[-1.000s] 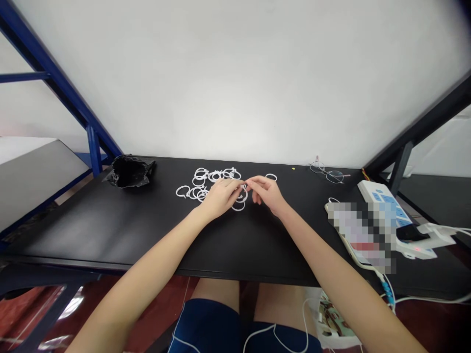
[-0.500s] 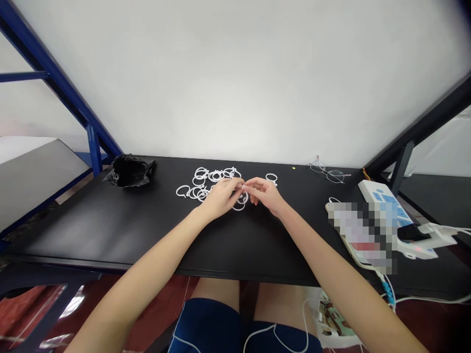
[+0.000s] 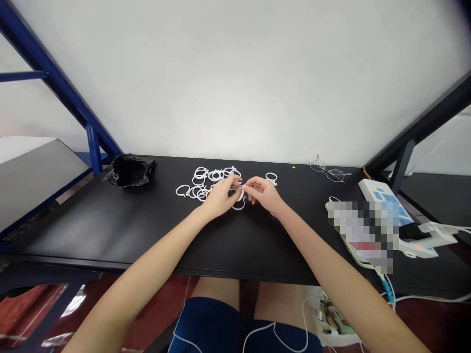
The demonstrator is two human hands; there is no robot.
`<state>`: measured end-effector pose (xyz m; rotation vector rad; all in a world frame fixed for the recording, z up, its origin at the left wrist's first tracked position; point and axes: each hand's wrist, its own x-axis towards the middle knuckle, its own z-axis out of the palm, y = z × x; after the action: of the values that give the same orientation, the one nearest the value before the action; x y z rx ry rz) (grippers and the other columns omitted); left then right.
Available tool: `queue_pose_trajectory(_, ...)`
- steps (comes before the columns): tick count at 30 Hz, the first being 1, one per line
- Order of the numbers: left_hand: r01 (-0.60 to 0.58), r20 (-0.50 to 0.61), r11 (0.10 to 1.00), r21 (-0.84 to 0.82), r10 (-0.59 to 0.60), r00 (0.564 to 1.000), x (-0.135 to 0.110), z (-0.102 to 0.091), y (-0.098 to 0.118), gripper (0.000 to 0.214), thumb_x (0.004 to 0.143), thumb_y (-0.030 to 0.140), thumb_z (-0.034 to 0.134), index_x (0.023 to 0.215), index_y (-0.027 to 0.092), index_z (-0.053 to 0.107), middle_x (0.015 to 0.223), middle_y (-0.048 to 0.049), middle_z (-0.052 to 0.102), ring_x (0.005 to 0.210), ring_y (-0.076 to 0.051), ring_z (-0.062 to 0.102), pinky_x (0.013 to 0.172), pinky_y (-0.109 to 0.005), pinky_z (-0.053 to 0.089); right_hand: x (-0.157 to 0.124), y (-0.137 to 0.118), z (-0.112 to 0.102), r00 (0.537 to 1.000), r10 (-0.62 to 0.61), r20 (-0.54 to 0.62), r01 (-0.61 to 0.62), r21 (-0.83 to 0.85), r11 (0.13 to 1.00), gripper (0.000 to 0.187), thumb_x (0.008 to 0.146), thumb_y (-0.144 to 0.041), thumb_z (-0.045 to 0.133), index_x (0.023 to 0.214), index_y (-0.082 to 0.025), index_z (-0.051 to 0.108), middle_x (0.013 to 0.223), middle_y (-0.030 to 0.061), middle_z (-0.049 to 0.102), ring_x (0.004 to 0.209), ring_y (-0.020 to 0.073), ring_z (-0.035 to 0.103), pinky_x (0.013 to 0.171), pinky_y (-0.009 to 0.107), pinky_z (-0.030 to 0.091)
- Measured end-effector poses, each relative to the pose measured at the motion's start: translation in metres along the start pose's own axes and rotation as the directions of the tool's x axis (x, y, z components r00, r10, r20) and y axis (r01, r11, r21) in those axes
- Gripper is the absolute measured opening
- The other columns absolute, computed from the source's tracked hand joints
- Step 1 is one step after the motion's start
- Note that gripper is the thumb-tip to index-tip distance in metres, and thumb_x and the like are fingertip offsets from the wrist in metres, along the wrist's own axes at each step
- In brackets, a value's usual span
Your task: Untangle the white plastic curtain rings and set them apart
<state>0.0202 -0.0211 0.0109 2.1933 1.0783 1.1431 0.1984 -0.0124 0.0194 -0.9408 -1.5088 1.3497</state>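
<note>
Between my two hands is a white plastic ring (image 3: 241,195), partly covered by the fingers. My right hand (image 3: 267,194) pinches it between thumb and index finger. On the other side, my left hand (image 3: 222,197) has its thumb against the ring, with the index finger raised and curved over it; the exact contact is hard to make out. Just below the fingertips, another open white ring (image 3: 238,208) lies on the black table. Several more white rings (image 3: 199,192) with small end tabs form a loose pile beside and behind my left hand.
White rings (image 3: 271,177) lie behind my right hand. A crumpled black plastic bag (image 3: 130,172) stands open at the left. Eyeglasses (image 3: 327,171), a phone (image 3: 349,245) with blurred screen, and a white power strip (image 3: 384,201) with cables occupy the right side.
My left index finger has lifted and moved slightly away from the right fingertips, so more of the ring shows between the hands. The pile has not moved.
</note>
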Motion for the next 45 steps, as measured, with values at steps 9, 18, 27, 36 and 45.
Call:
queue_pose_trajectory(9, 0.044, 0.057, 0.999, -0.021, -0.042, 0.997, 0.0009, -0.0027, 0.0067, 0.034, 0.09, 0.041, 0.053, 0.117, 0.018, 0.055, 0.107, -0.0085, 0.065, 0.097, -0.02, 0.061, 0.089, -0.035, 0.048, 0.0025, 0.0023, -0.0035, 0.993, -0.036, -0.117, 0.038, 0.018, 0.999, 0.038, 0.066, -0.048, 0.078, 0.077, -0.017, 0.058, 0.065, -0.0024, 0.059, 0.049, 0.0072, 0.052, 0.043, 0.02, 0.044)
queue_pose_trajectory(18, 0.05, 0.05, 0.991, -0.126, -0.044, 0.998, 0.0057, -0.0019, -0.0002, 0.031, 0.088, 0.042, 0.058, 0.106, 0.017, 0.064, 0.096, -0.0068, 0.066, 0.087, -0.018, 0.061, 0.082, -0.032, 0.049, 0.0016, -0.0013, -0.0045, 0.989, -0.048, -0.141, 0.048, 0.001, 0.999, 0.038, 0.063, -0.049, 0.08, 0.078, -0.017, 0.065, 0.065, -0.0005, 0.062, 0.049, 0.0084, 0.053, 0.043, 0.022, 0.046)
queue_pose_trajectory(27, 0.095, 0.09, 0.966, -0.24, -0.076, 0.993, 0.0068, -0.0036, -0.0003, 0.032, 0.086, 0.042, 0.06, 0.102, 0.014, 0.065, 0.096, -0.0077, 0.065, 0.084, -0.016, 0.059, 0.081, -0.031, 0.049, 0.0014, 0.0002, -0.0067, 0.992, -0.035, -0.124, 0.042, 0.06, 0.997, 0.034, 0.061, -0.045, 0.082, 0.071, -0.017, 0.065, 0.057, -0.0018, 0.06, 0.047, 0.0086, 0.052, 0.046, 0.023, 0.045)
queue_pose_trajectory(36, 0.142, 0.177, 0.925, -0.353, -0.084, 0.981, 0.0074, -0.0038, 0.0014, 0.032, 0.089, 0.043, 0.056, 0.101, 0.014, 0.065, 0.095, -0.0069, 0.064, 0.082, -0.016, 0.06, 0.076, -0.03, 0.051, 0.0014, -0.0006, -0.0071, 0.993, -0.025, -0.117, 0.035, 0.092, 0.995, 0.033, 0.06, -0.043, 0.083, 0.069, -0.018, 0.065, 0.057, -0.0023, 0.06, 0.047, 0.0086, 0.05, 0.046, 0.024, 0.044)
queue_pose_trajectory(45, 0.122, 0.155, 0.947, -0.298, -0.078, 0.985, 0.0078, -0.0048, 0.0027, 0.032, 0.088, 0.043, 0.056, 0.101, 0.015, 0.065, 0.094, -0.0071, 0.065, 0.081, -0.016, 0.06, 0.073, -0.03, 0.051, 0.0008, -0.001, -0.0067, 0.991, -0.008, -0.134, 0.019, 0.077, 0.997, 0.034, 0.059, -0.045, 0.083, 0.069, -0.018, 0.065, 0.054, -0.0029, 0.058, 0.046, 0.0089, 0.05, 0.046, 0.024, 0.045)
